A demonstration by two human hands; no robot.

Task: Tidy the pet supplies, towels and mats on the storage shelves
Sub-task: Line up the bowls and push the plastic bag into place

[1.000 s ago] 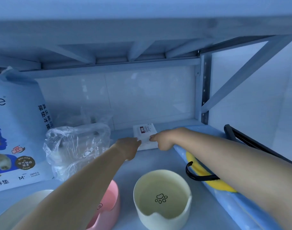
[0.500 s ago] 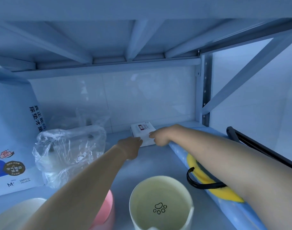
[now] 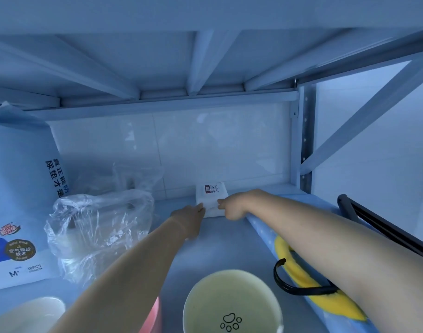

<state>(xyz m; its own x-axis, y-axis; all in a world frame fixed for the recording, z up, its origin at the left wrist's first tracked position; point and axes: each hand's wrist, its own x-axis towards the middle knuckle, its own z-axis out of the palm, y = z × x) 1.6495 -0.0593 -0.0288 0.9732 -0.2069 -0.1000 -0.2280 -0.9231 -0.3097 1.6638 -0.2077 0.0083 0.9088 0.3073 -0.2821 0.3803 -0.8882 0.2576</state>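
White packet (image 3: 211,195) at back of shelf (image 3: 229,243), right hand (image 3: 232,206) pinching it, left hand (image 3: 190,213) touching, grip unclear

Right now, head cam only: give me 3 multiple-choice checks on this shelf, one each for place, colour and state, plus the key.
1. Where does the white packet lie?
A. at the back of the shelf
B. inside a bowl
C. on the floor

2. What colour is the paw-print bowl?
A. pink
B. cream
C. black

3. Which hands touch the packet?
A. neither
B. left only
C. both

Key:
1 A: it lies flat close to the wall, beyond both hands.
2 B: its inside is pale cream around the paw mark.
3 C: the left hand and the right hand both meet its near edge.
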